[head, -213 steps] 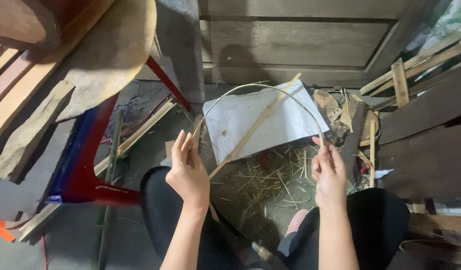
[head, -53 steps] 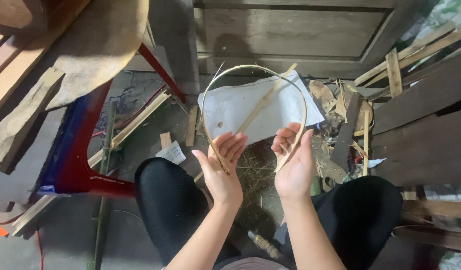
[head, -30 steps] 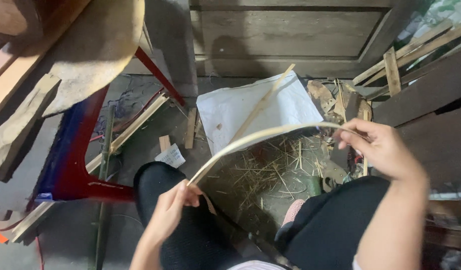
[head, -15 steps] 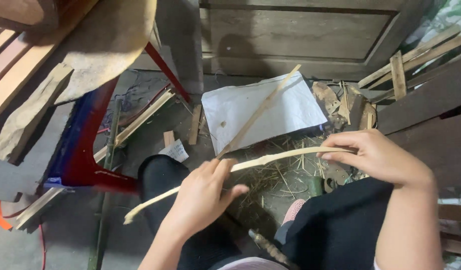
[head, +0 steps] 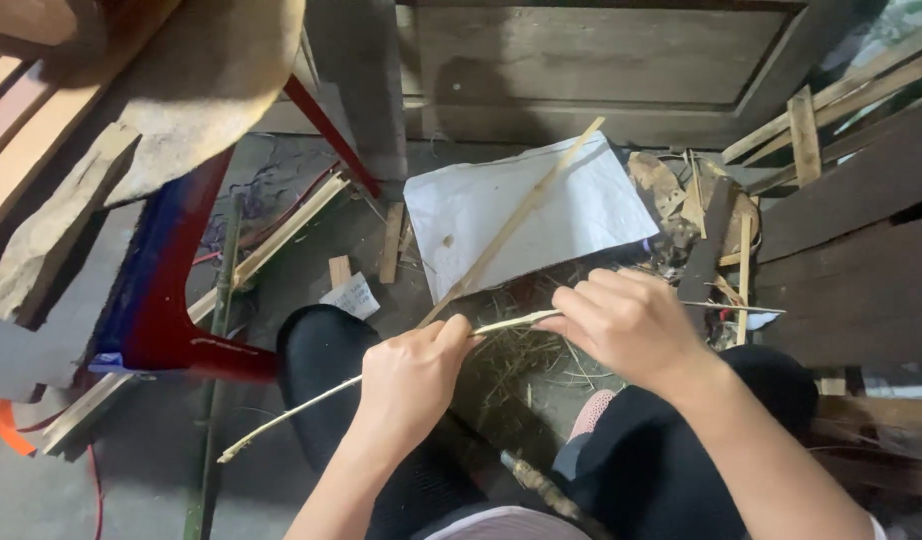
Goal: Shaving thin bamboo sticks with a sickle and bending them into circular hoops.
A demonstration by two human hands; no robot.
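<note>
A long thin pale bamboo strip (head: 511, 322) runs nearly level across my lap, from a loose end at lower left to a fine tip at the right. My left hand (head: 413, 375) pinches it near the middle. My right hand (head: 631, 325) grips it a short way to the right, fingers curled over it. A white sheet (head: 491, 205) lies on the floor beyond my hands, with a straight wooden slat (head: 521, 215) lying across it. Shavings (head: 511, 355) are scattered between my knees.
A red and blue plastic stool (head: 151, 300) stands at left beside stacked wooden planks (head: 41, 150). More planks and offcuts (head: 841, 170) lean at right. A wooden door panel (head: 601, 60) is at the back. A knife handle (head: 536, 480) lies between my legs.
The strip was bent into a hoop, then released to a straight length. My hands have since slid closer together along it, and it now lies flatter across my lap.
</note>
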